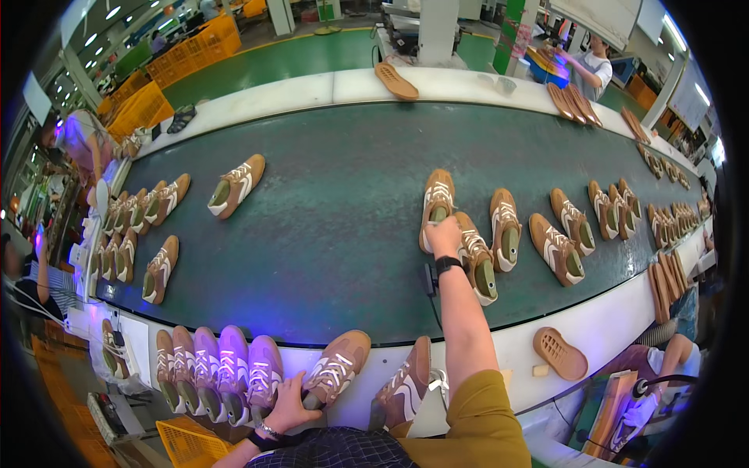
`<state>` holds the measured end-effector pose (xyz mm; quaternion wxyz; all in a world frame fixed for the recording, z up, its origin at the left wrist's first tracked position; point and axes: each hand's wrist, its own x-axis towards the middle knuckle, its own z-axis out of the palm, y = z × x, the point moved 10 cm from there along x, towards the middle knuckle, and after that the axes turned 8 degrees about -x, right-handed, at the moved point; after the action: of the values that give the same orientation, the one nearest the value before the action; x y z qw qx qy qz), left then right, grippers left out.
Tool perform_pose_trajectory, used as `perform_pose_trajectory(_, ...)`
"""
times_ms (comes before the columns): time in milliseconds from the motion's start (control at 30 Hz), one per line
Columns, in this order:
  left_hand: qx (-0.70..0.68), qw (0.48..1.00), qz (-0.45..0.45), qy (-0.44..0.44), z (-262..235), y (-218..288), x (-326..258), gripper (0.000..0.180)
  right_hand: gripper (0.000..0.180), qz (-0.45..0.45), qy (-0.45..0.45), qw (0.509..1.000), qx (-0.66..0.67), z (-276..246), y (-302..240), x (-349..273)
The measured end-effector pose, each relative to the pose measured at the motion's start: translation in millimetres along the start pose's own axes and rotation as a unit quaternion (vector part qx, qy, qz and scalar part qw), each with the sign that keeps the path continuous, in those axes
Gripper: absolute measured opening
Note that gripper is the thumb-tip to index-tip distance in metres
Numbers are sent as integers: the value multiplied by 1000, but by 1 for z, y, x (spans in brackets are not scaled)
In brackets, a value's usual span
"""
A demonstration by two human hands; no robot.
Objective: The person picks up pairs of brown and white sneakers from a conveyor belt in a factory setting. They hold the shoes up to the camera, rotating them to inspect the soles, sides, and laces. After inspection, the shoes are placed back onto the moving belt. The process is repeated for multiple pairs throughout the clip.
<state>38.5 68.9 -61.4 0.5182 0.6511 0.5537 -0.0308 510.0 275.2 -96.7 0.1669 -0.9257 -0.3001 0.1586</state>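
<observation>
Right hand (443,236) clamped on tan sneaker (437,204) on green conveyor belt (328,234); left hand (290,404) gripping heel of near sneaker (337,366).

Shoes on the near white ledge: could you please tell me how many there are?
7 on the ledge: a row of five at left, a tan shoe under the left hand, a darker shoe beside the right forearm. A far-left shoe may be off it.
</observation>
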Motion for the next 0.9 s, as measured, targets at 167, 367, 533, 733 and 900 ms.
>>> perform_pose_trajectory(167,-182,977,111,6,-10,-2,43,91,46,-65,-52,992,93,6,-12,-21)
perform_pose_trajectory(367,-657,749,-36,-79,1,-45,48,56,26,26,-401,660,635,10,-11,-130)
perform_pose_trajectory(533,-723,683,39,-94,-31,-26,19,62,48,-132,-364,677,625,-61,-22,-242)
perform_pose_trajectory(733,-741,635,192,-105,-84,59,-35,68,78,-88,-409,618,665,-67,-18,-345)
perform_pose_trajectory(900,-730,664,147,-63,-55,12,-20,63,79,-42,-485,628,607,-13,-44,-400)
